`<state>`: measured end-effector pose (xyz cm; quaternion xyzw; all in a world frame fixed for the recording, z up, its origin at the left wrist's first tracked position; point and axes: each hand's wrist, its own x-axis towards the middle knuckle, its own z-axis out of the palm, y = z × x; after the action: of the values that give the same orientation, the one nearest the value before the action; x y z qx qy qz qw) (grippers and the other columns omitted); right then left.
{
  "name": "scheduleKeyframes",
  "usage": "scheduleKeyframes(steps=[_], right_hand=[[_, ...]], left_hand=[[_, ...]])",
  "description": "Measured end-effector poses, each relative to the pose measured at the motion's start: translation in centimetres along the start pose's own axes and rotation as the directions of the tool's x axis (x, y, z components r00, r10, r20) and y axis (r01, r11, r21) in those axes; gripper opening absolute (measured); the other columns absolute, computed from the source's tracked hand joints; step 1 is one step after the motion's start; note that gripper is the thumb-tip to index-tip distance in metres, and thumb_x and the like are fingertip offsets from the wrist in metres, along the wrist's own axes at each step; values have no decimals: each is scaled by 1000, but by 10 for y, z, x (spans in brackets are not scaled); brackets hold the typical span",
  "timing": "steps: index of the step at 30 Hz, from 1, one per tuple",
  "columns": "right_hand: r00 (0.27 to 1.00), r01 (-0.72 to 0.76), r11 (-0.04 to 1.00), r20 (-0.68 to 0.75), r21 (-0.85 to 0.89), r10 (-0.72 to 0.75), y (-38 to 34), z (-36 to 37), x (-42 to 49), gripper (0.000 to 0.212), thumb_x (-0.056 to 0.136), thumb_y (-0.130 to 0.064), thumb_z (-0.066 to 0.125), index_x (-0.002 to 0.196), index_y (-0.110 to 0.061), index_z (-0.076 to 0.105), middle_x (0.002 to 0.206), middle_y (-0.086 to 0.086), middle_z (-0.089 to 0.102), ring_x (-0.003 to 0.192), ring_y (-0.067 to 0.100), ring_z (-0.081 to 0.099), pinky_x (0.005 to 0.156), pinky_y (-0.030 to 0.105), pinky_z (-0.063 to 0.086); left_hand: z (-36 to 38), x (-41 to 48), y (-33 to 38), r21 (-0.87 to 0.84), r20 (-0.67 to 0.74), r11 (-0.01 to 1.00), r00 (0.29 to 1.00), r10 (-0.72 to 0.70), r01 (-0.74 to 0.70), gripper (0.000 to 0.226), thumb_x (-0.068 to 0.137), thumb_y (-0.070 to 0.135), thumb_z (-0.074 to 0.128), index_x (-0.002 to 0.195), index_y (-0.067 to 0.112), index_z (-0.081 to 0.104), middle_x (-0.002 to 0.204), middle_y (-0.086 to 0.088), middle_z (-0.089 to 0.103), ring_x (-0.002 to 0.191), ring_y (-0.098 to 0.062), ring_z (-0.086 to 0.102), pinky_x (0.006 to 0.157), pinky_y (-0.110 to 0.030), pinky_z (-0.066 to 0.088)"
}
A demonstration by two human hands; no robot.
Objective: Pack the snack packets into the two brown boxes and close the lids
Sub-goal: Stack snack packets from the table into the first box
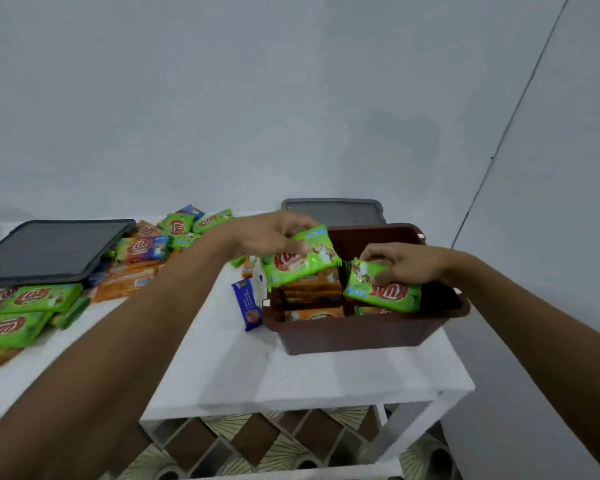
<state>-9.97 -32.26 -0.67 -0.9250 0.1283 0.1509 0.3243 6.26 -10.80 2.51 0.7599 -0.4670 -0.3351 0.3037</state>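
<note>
A brown box (pixel 361 332) stands open on the right part of the white table (pixel 274 375), with orange packets stacked inside. My left hand (pixel 274 233) grips a green snack packet (pixel 300 261) over the box's left edge. My right hand (pixel 406 263) pinches a second green packet (pixel 383 291) over the right half of the box. More green, orange and blue packets (pixel 146 251) lie heaped on the table at the left. A blue packet (pixel 246 303) lies just left of the box.
A dark grey lid (pixel 49 252) rests on the packets at the far left. Another grey lid (pixel 333 211) leans behind the box against the pale wall. The table's front edge and right corner are close to the box; patterned floor shows below.
</note>
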Motion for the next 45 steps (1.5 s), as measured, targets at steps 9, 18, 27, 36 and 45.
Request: scheduleKeyframes(steps=[9,18,27,36,45], right_hand=[[987,83,936,158,-341,-30,27,14,8,34,90,-19,65,124,-22,61,111,-8,61,105,14,58,92,27,48],[985,114,897,165,-428,-47,32,19,7,41,92,-11,61,131,-21,59,129,-2,61,115,13,57,100,27,46],[978,159,905,186,-395,-91,28,32,7,42,90,-12,64,132,-18,59,127,-2,63,111,10,58,89,18,45],[969,110,859,-139,-501,-205,14,36,21,24,89,-29,64,113,-32,65,105,-7,65,91,16,61,72,31,48],[979,75,882,-132,-466,-154,9,23,45,14,85,-24,70,95,-32,64,91,-13,64,80,7,60,60,24,42]], left_hand=[[74,40,-14,531,169,845,969,-180,64,48,94,20,62,140,14,49,142,-5,51,128,-25,48,103,-32,40],[84,43,-17,595,173,800,960,-218,75,47,95,12,57,141,8,47,144,-7,50,130,-22,48,105,-32,40],[80,26,-29,575,189,814,954,-231,83,43,94,16,60,137,15,52,137,-2,56,122,-17,53,89,-22,38],[61,26,-33,640,-106,761,993,-53,109,20,86,25,70,104,21,64,103,0,65,92,-19,64,77,-33,52],[40,37,-36,799,-94,595,995,-13,83,32,84,31,71,114,22,64,115,-3,62,101,-22,61,77,-35,51]])
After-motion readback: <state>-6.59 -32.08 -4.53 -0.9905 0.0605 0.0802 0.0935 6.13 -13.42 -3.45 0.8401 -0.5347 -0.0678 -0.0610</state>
